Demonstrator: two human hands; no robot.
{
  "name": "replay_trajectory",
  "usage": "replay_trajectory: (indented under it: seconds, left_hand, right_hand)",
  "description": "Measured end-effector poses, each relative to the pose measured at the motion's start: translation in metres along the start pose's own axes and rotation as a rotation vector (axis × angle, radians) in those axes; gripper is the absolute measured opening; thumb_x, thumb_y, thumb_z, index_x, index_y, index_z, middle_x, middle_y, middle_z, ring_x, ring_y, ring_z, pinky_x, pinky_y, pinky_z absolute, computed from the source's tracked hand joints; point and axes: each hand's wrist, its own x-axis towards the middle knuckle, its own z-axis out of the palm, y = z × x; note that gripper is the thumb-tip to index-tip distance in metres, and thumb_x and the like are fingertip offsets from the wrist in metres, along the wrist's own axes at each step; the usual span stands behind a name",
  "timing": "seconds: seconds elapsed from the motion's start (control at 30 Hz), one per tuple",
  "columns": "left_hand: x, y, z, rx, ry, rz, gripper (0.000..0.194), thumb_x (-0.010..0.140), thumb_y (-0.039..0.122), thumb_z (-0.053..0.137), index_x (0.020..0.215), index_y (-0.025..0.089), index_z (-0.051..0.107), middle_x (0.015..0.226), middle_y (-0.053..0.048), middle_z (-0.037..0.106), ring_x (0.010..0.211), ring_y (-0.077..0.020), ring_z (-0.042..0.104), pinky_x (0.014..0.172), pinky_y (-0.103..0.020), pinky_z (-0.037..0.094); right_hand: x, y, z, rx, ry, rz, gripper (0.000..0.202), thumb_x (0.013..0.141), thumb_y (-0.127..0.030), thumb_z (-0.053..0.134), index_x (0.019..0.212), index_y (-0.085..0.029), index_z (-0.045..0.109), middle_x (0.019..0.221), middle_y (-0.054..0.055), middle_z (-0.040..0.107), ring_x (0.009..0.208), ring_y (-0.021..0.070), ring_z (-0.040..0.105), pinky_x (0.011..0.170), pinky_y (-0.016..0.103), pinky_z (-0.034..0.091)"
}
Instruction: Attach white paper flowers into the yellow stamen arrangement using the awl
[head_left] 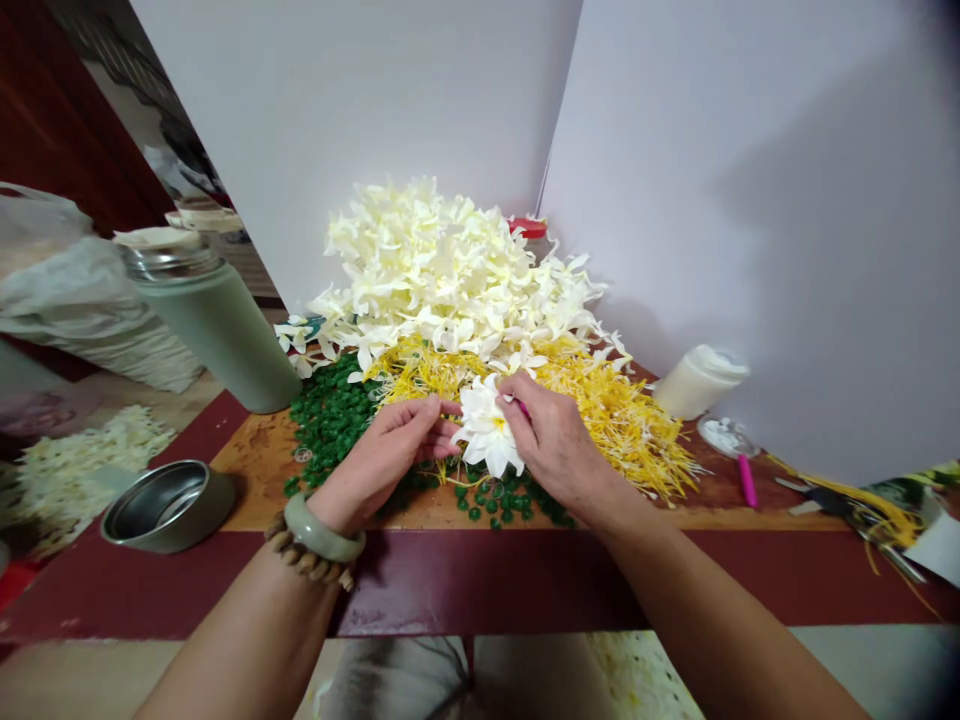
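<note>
A white artificial flower (491, 428) with layered petals and a yellow centre is up between my two hands, above the table. My left hand (409, 435), wearing a pale bangle and a beaded bracelet, has its fingers at the flower's left side, the tips partly behind the petals. Closed at the flower's right edge, my right hand (553, 435) pinches a thin magenta-handled tool (523, 408), mostly hidden by the fingers. Behind the flower lie yellow stamens (615, 430) in a tangled heap. Green plastic flower bases (330, 405) spread under and left of my hands.
A tall heap of white petal pieces (450, 270) rises against the wall. At left stand a green thermos (217, 325) and a metal cup (169, 508). On the right are a white bottle (701, 382), a small dish (726, 437) with a magenta-handled tool (746, 480), and scissors (821, 500).
</note>
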Motion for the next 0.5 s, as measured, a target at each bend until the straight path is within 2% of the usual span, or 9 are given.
replay_trajectory:
  seconds: [0.07, 0.17, 0.27, 0.37, 0.5]
  left_hand:
    - [-0.001, 0.001, 0.001, -0.025, -0.066, -0.008, 0.029, 0.073, 0.041, 0.058, 0.086, 0.016, 0.064, 0.071, 0.000, 0.061, 0.061, -0.0086, 0.053, 0.063, -0.022, 0.042]
    - [-0.003, 0.000, 0.003, 0.014, -0.148, 0.034, 0.024, 0.066, 0.032, 0.066, 0.082, 0.013, 0.065, 0.070, -0.001, 0.062, 0.060, -0.0090, 0.052, 0.061, -0.021, 0.041]
    - [-0.003, 0.001, 0.002, 0.025, -0.064, 0.082, 0.019, 0.064, 0.029, 0.068, 0.073, 0.012, 0.065, 0.063, 0.000, 0.062, 0.057, -0.0090, 0.050, 0.057, -0.020, 0.038]
    - [-0.002, 0.002, -0.002, 0.047, 0.061, 0.122, 0.018, 0.063, 0.029, 0.068, 0.065, 0.012, 0.063, 0.056, 0.002, 0.058, 0.052, -0.0079, 0.046, 0.052, -0.019, 0.034]
    - [0.000, 0.002, -0.005, 0.021, 0.083, 0.128, 0.021, 0.061, 0.031, 0.069, 0.069, 0.012, 0.064, 0.060, 0.000, 0.060, 0.053, -0.0092, 0.048, 0.053, -0.021, 0.035]
  right_hand:
    - [0.000, 0.000, 0.001, 0.015, -0.008, -0.004, 0.015, 0.086, -0.018, 0.038, 0.079, -0.016, 0.052, 0.066, -0.001, 0.050, 0.061, 0.0118, 0.046, 0.059, 0.023, 0.033]
    - [0.000, -0.003, -0.002, 0.068, -0.017, -0.004, 0.017, 0.087, -0.026, 0.040, 0.086, -0.017, 0.055, 0.071, 0.000, 0.055, 0.064, 0.0120, 0.049, 0.061, 0.023, 0.035]
    - [0.000, -0.004, -0.010, 0.101, 0.101, 0.072, 0.024, 0.086, -0.035, 0.042, 0.096, -0.018, 0.057, 0.082, 0.001, 0.060, 0.066, 0.0125, 0.051, 0.063, 0.023, 0.037]
    - [0.001, -0.001, -0.017, 0.112, 0.220, 0.199, 0.030, 0.085, -0.041, 0.042, 0.091, -0.018, 0.060, 0.076, 0.001, 0.061, 0.059, 0.0121, 0.049, 0.057, 0.024, 0.036]
    - [0.005, -0.001, -0.015, 0.174, 0.123, 0.274, 0.032, 0.079, -0.045, 0.048, 0.082, -0.016, 0.062, 0.072, 0.002, 0.062, 0.056, 0.0120, 0.048, 0.056, 0.024, 0.037]
